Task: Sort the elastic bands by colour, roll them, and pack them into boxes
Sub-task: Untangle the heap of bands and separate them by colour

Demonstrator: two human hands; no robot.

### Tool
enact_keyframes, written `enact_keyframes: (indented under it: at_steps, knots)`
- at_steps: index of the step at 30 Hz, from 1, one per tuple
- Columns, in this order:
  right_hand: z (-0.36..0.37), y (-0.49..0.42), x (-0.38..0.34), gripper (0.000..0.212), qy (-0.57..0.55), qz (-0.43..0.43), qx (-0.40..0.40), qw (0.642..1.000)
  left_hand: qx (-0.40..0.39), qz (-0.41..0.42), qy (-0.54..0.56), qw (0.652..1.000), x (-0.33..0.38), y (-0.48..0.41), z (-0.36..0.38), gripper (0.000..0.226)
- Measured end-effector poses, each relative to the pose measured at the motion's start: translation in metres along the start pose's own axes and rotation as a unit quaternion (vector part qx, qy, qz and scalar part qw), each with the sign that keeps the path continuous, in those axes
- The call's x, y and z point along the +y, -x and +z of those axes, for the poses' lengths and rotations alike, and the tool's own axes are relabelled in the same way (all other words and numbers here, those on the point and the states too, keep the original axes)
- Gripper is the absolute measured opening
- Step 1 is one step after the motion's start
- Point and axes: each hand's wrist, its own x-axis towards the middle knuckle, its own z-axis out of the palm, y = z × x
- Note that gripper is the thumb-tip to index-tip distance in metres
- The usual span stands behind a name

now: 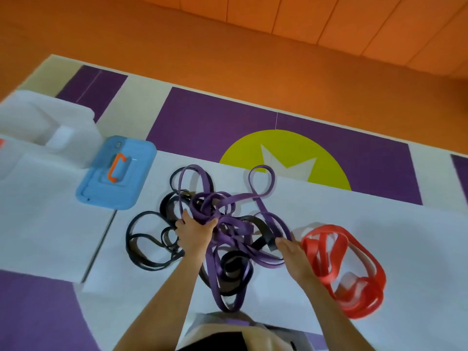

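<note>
Over on the far left, we've got pale boxes (50,127) so blurred and cut by the edge that we can't read their shape or contents. Next to them sits a blue lid (131,158) with an orange handle (116,168), a bit soft too. At the bottom edge our own body is cropped off, only a slice of clothing showing.

Now the hands. Both forearms reach up from the bottom, angled toward each other. Our left hand (195,233) is back-up, thumb out to the left, fingers curled down into the tangle and gripping the purple bands (235,224) where they bunch. Our right hand (295,254) is flatter, fingers reaching forward, tips against a black strap end in the middle of the pile. Whether it pinches that strap or just touches it, we cannot tell; the fingertips are lost among the loops.

The bands lie on a white sheet (392,236). Purple and black are knotted together between and ahead of both hands, with purple loops flung toward the far side. The black bands (141,249) spill out to the left of our left hand. The red bands (354,274) sit in 1 separate heap just right of our right hand, touching its outer edge.
</note>
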Motion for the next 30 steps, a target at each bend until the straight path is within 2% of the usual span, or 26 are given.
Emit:
enact_keyframes:
  at_steps: [3,7,9,12,15,18,21,23,25,27,30]
  knots:
    - [0.004,0.006,0.004,0.042,-0.002,-0.001,0.006,1.000,0.008,0.021,-0.048,0.999,0.005,-0.002,0.004,0.085]
    - [0.008,0.010,0.006,0.033,-0.008,-0.025,0.034,0.999,0.009,0.075,-0.012,0.997,0.011,-0.012,0.002,0.036]
    - [0.008,0.010,0.008,0.034,-0.058,-0.047,0.057,0.996,0.001,0.110,0.018,0.994,0.014,-0.012,0.002,0.022]
    - [0.005,0.011,0.005,0.050,-0.174,-0.076,0.074,0.979,-0.027,0.130,0.015,0.991,0.012,-0.012,0.004,0.023]
    - [0.002,0.012,0.001,0.056,-0.219,-0.056,0.116,0.967,-0.086,0.120,0.018,0.989,0.012,-0.011,0.004,0.037]
    - [0.002,0.012,0.003,0.049,-0.236,-0.032,0.096,0.967,-0.151,0.116,-0.088,0.978,0.023,-0.008,0.008,0.069]
    - [0.004,0.011,0.012,0.050,-0.184,-0.020,0.057,0.981,-0.195,0.128,-0.198,0.952,0.029,-0.003,0.020,0.086]
    - [0.003,0.013,0.018,0.045,-0.150,-0.019,0.044,0.987,-0.164,0.150,-0.282,0.933,0.023,-0.001,0.031,0.090]
    - [0.001,0.013,0.025,0.041,-0.135,-0.017,0.042,0.990,-0.088,0.186,-0.317,0.926,0.013,0.000,0.038,0.073]
    - [-0.003,0.014,0.033,0.038,-0.131,-0.014,0.043,0.990,-0.030,0.219,-0.312,0.924,0.007,-0.001,0.037,0.055]
    - [-0.009,0.015,0.041,0.031,-0.162,-0.005,0.054,0.985,0.026,0.264,-0.270,0.925,0.007,-0.002,0.024,0.041]
